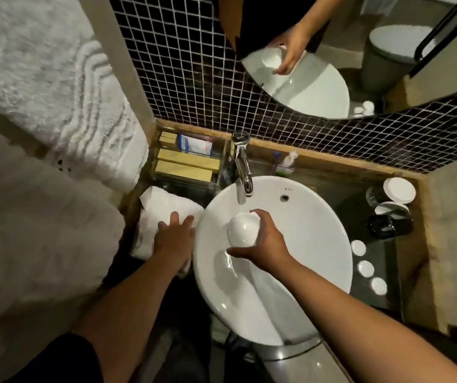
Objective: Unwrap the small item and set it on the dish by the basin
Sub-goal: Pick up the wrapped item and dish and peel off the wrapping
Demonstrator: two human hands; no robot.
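Observation:
My right hand (pixel 266 242) grips a glossy white oval dish (pixel 242 229) from its right side, thumb below and fingers over the top. It holds the dish above the white round basin (pixel 318 230), just in front of the chrome tap (pixel 242 172). My left hand (pixel 175 234) lies flat with fingers spread on a folded white towel (pixel 152 205) to the left of the basin and holds nothing. I cannot pick out a wrapped small item in either hand.
A clear organiser (pixel 186 161) with tan boxes stands behind the towel. Small toiletries (pixel 285 163) sit behind the tap. Three white round caps (pixel 365 268) and two glasses with paper lids (pixel 396 194) are on the dark counter at the right. A mirror (pixel 360 51) hangs above.

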